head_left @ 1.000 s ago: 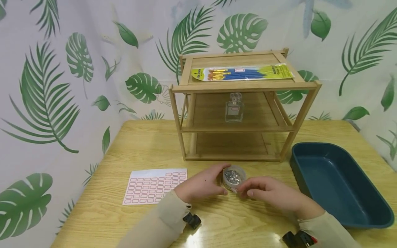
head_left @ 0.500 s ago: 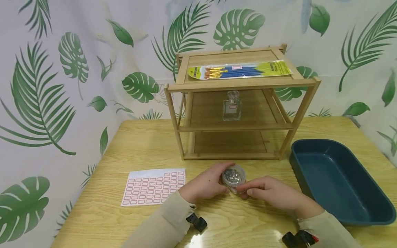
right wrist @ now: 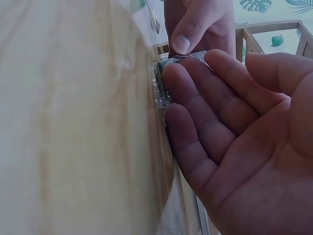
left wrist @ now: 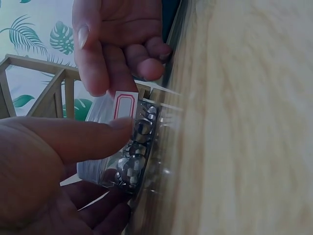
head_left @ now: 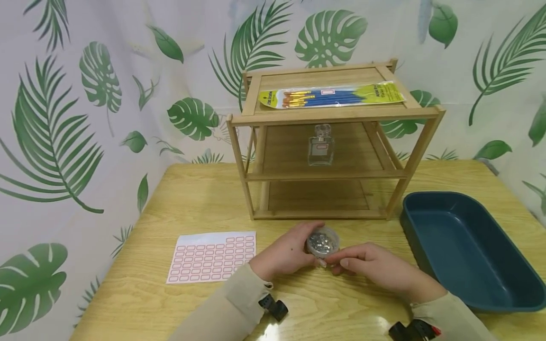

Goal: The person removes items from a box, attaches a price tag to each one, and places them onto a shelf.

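A small clear round jar (head_left: pixel 323 242) of shiny silver pieces stands on the table. My left hand (head_left: pixel 287 253) grips it from the left, fingers curled round the far side. A small white label with a red border (left wrist: pixel 125 105) sits on the jar's front wall, and the left thumb (left wrist: pixel 93 141) presses its lower edge. From the right, my right hand (head_left: pixel 375 270) touches the jar beside the label with its fingertips. In the right wrist view those fingers (right wrist: pixel 215 110) are loosely extended and grip nothing; the jar is mostly hidden behind them.
A sheet of red-bordered labels (head_left: pixel 209 260) lies left. Behind the jar stands a wooden shelf rack (head_left: pixel 324 177), with a pack of paintbrushes (head_left: pixel 332 96) on top and a glass perfume bottle (head_left: pixel 321 149) on the middle shelf. A dark blue basin (head_left: pixel 465 246) stands right.
My left hand has closed in on the jar, its thumb moving to the label at the front. The right fingertips have shifted slightly left along the jar's front.
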`<state>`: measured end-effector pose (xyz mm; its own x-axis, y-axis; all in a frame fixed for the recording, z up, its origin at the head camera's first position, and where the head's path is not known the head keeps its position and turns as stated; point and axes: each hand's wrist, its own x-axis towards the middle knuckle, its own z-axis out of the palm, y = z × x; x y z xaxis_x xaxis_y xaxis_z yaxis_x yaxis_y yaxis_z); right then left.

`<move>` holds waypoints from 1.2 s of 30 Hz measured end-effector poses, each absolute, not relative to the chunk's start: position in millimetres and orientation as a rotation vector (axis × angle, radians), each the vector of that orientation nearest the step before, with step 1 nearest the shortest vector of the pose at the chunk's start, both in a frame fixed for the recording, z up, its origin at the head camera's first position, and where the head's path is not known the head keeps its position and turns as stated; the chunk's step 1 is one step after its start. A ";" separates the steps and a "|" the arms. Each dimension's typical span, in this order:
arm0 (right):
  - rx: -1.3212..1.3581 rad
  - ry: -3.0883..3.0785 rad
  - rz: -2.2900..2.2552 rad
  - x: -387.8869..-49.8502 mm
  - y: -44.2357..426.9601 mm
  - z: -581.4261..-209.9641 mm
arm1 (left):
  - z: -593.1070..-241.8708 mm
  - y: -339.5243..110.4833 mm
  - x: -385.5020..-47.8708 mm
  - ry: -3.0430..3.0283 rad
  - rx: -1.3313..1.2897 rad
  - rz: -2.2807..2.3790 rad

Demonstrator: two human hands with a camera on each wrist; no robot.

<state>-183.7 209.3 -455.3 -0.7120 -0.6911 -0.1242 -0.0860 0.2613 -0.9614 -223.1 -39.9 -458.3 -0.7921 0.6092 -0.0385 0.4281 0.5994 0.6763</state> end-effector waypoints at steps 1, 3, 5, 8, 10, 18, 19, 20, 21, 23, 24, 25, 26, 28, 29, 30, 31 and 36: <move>-0.695 1.999 -1.477 -183.3 208.7 -455.2 | -458.5 -39.8 -222.9 2.568 0.847 0.976; -0.694 1.997 -1.480 -183.0 208.0 -455.3 | -458.6 -39.7 -222.2 2.572 0.836 0.976; -0.695 1.997 -1.482 -182.6 207.6 -455.2 | -458.9 -39.4 -221.9 2.579 0.832 0.978; -0.695 1.995 -1.486 -182.3 207.5 -455.0 | -459.3 -38.9 -221.6 2.589 0.833 0.979; -0.689 1.994 -1.484 -182.1 207.5 -454.4 | -459.2 -38.5 -221.0 2.600 0.839 0.972; -0.673 2.089 -1.439 -180.8 207.0 -448.8 | -456.7 -35.0 -219.6 2.654 0.887 0.918; -0.666 2.116 -1.430 -180.6 206.2 -448.2 | -456.0 -34.5 -219.3 2.657 0.886 0.917; -0.647 2.157 -1.417 -180.5 205.4 -447.6 | -455.6 -33.9 -219.3 2.660 0.885 0.919; -0.623 2.201 -1.407 -180.4 204.3 -447.1 | -455.1 -33.5 -219.1 2.661 0.883 0.922; -0.542 2.282 -1.399 -180.7 201.7 -446.3 | -454.9 -32.8 -219.2 2.664 0.884 0.925; -0.498 2.319 -1.396 -181.2 200.2 -446.0 | -454.7 -32.6 -219.2 2.662 0.879 0.934; -0.461 2.355 -1.393 -182.0 198.5 -446.0 | -454.7 -32.6 -219.4 2.658 0.874 0.942; -0.435 2.383 -1.387 -183.1 196.6 -446.0 | -454.8 -32.8 -219.4 2.653 0.866 0.953; -0.422 2.407 -1.383 -186.3 191.9 -447.3 | -455.0 -33.6 -219.4 2.637 0.848 0.975; -0.423 2.416 -1.370 -188.1 189.1 -448.3 | -455.4 -34.2 -219.6 2.629 0.839 0.986; -0.437 2.420 -1.352 -190.2 186.3 -449.6 | -455.8 -34.9 -219.7 2.623 0.831 0.992; -0.458 2.433 -1.326 -192.3 183.1 -451.2 | -456.4 -35.4 -219.9 2.618 0.825 0.996; -0.571 2.584 -1.169 -199.9 169.3 -458.9 | -459.6 -36.8 -221.7 2.598 0.827 1.026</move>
<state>-199.9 169.3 -458.9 -0.8927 -0.4462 -0.0623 -0.2478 0.6018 -0.7592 -221.7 -36.8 -459.6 -0.8150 0.5794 -0.0043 0.4201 0.5960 0.6843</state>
